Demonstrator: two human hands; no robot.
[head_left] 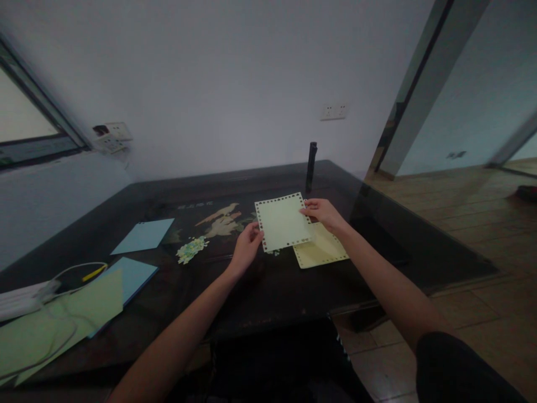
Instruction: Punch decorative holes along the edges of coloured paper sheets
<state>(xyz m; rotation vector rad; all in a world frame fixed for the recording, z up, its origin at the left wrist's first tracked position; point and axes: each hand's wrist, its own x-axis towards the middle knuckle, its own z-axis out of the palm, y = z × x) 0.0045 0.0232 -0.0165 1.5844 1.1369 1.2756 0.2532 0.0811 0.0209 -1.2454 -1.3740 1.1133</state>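
Between my two hands is a square sheet of pale green paper (283,223) with small shapes punched out along its edges. My left hand (248,245) pinches its left edge. My right hand (324,214) grips the right edge between thumb and fingers. Beneath it, partly covered, a yellow sheet of paper (321,249) with punched edges lies on the dark table (235,296). A heap of small punched paper bits (192,249) lies left of my left hand. A few more bits (273,252) show just under the held sheet's lower edge.
Blue sheets (145,235) lie on the table's left, near large green sheets (62,319). A white power strip (25,301) with cables and a yellow pen-like item (94,272) is beside them. A black upright object (311,167) stands at the back by the wall.
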